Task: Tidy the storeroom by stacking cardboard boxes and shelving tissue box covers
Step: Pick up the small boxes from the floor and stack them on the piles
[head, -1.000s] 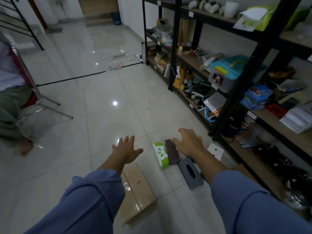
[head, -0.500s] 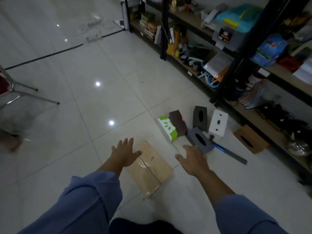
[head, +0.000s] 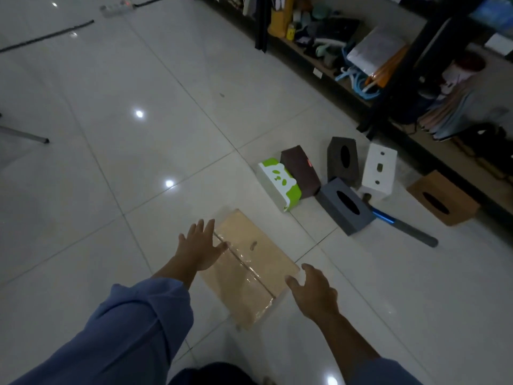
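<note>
A taped cardboard box (head: pixel 249 266) lies flat on the tiled floor in front of me. My left hand (head: pixel 200 247) hovers with spread fingers at its left edge, and my right hand (head: pixel 312 291) is spread at its right corner; neither grips it. Beyond the box, several tissue box covers stand on the floor: a green-and-white one (head: pixel 279 184), a dark brown one (head: pixel 301 170), a black one (head: pixel 342 161), a grey one (head: pixel 345 209), a white one (head: pixel 379 172) and a tan one (head: pixel 442 201).
A black metal shelving unit (head: pixel 388 79) crammed with items runs along the right side. A blue-handled tool (head: pixel 404 227) lies on the floor behind the grey cover. A power strip (head: pixel 116 5) and cable lie at the far left, and a chair leg (head: pixel 25 134) at the left edge.
My view has tilted down toward the floor. Both hands have come down from above the covers to either side of the cardboard box.
</note>
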